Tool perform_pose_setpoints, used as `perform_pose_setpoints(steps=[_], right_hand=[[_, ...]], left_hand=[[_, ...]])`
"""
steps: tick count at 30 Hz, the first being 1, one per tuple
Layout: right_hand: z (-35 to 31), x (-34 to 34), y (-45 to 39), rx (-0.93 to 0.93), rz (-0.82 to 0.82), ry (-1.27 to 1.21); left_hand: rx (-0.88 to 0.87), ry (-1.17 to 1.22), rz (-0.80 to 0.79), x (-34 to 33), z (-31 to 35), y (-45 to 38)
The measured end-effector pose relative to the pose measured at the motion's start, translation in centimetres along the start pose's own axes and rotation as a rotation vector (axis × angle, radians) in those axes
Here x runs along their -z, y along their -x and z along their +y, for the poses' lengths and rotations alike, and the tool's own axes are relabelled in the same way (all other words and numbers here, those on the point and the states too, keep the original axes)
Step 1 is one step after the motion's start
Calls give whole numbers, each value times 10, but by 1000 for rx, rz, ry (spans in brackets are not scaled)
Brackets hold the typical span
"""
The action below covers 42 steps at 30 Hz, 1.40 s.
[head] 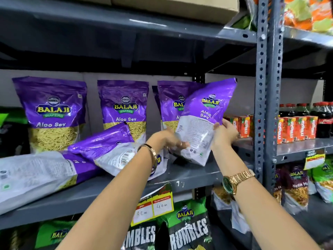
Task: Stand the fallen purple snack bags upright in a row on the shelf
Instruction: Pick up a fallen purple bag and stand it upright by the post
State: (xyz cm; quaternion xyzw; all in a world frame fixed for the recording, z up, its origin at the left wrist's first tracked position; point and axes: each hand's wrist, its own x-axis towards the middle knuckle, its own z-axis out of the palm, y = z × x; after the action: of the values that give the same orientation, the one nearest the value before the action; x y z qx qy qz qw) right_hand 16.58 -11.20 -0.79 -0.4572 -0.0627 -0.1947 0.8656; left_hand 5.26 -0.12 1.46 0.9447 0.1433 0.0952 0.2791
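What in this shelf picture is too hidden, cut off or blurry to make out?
- Third standing bag: its front is covered by the held bag.
- Held bag's back print: too small and blurred to read.
- Left hand: motion-blurred, so its grip is unclear.
- Fallen bag: cut off by the left edge.
- Small bag behind the left wrist: mostly hidden by the arm.
- Price tag: handwriting is too faint to be sure of.

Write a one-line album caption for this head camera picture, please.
Both hands, left hand and right hand, tilt a purple snack bag upright while two fallen bags lie on the shelf.
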Motion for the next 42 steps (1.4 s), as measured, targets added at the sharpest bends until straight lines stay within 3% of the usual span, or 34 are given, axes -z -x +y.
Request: perform_pose_setpoints(steps=[4,9,14,16,20,22,26,30,32,35,39,42], right_hand=[[5,-8,-11,59,-136,-28],[11,-6,-11,125,-400,-36],[8,5,-18,-56,-569,-181],[6,12,-26,-181,-599,-255],[12,19,-35,-340,-583,-143],[23,20,-34,-400,-571,-51],[34,23,-27,-423,-674,189],[30,26,-27,-442,-738,176],[32,28,-26,-437,-687,182],[32,30,-25,-330,-653,248],[30,31,-19,-170,-740,261],[30,30,-14,-85,-827,267]], left_hand=[[30,-125,-8,-10,8,-6],[74,-416,112,-28,7,-13],[84,-512,234,-41,16,-2],[109,-396,269,-45,19,0],[97,251,375,-72,31,8],[119,458,411,-92,37,14],[100,567,461,-114,40,13],[95,670,416,-111,44,-1],[119,721,458,-106,39,-10],[179,835,561,-93,21,-26],[194,1093,506,-74,6,-41],[256,1192,555,-68,1,-48]])
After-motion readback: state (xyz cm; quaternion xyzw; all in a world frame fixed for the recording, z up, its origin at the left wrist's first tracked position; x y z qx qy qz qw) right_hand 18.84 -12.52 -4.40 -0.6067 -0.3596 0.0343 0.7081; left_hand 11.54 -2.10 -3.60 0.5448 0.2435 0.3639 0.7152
